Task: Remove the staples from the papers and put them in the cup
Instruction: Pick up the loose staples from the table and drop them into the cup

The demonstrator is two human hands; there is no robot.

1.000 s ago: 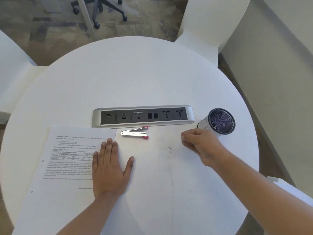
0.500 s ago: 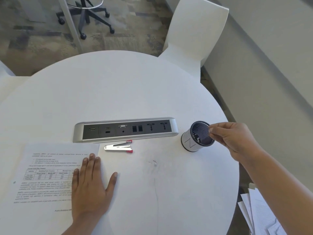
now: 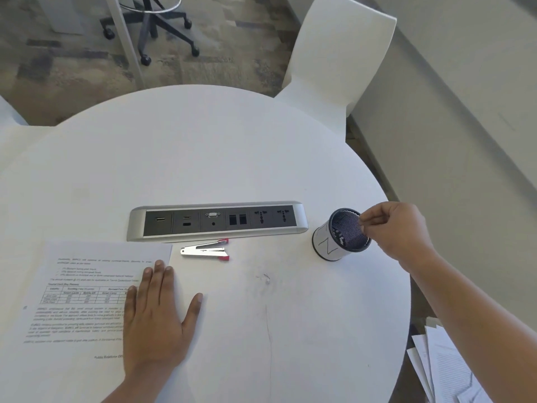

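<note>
A printed sheet of papers [image 3: 87,286] lies on the round white table [image 3: 232,146] at the near left. My left hand [image 3: 157,324] rests flat on the papers' right edge, fingers straight. A black mesh cup [image 3: 328,245] with a white paper wrap stands at the right. My right hand [image 3: 398,231] hovers over the cup's mouth, its thumb and fingertips pinched together on a tiny staple that barely shows. A silver staple remover [image 3: 203,251] with red tips lies between the papers and the cup.
A silver and black socket strip [image 3: 218,221] is set into the table just behind the remover. A white chair [image 3: 334,53] stands at the far right edge. More papers [image 3: 444,367] lie below the table's right rim. An office chair base [image 3: 157,33] sits on the carpet.
My right hand moved from the table's middle to the right and now sits over the cup's mouth. The left hand stayed flat on the papers. The view shifted right.
</note>
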